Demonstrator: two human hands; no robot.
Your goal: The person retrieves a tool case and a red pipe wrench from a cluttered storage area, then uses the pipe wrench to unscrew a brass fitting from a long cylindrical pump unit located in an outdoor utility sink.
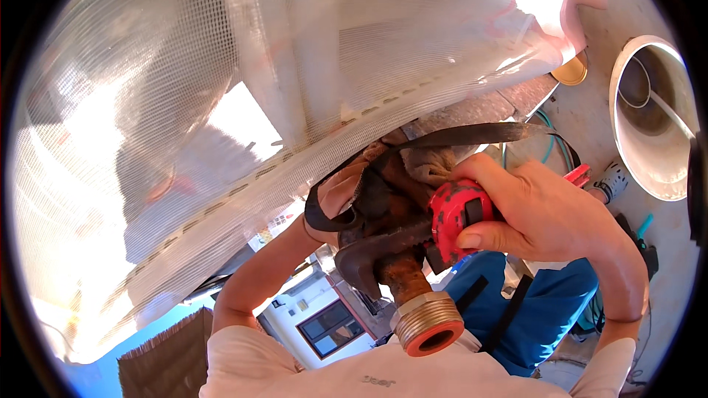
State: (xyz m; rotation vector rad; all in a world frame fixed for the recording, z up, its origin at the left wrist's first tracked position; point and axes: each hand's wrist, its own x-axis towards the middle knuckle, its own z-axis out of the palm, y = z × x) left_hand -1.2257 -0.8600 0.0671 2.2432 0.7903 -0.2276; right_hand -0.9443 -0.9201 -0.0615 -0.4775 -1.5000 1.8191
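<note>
My right hand (pixel 516 210) is closed round the worn red head of a pipe wrench (pixel 457 217), thumb and fingers pressed to it. The dark hooked jaw (pixel 376 254) of the wrench lies across a rusty pipe (pixel 404 274). On the pipe's near end sits a brass-coloured threaded fitting (pixel 428 317) with an orange-red ring round its opening. My left hand (pixel 341 190) reaches in behind a dark strap (pixel 472 134) near the pipe. Its fingers are mostly hidden, so their grip does not show.
White mesh sheeting (pixel 295 96) hangs across the far and left side, close to my left arm. A large white bucket (pixel 656 166) stands at the right on the floor. Teal hose (pixel 549 149) lies beyond my right hand. A person's patterned shoe (pixel 611 181) shows near the bucket.
</note>
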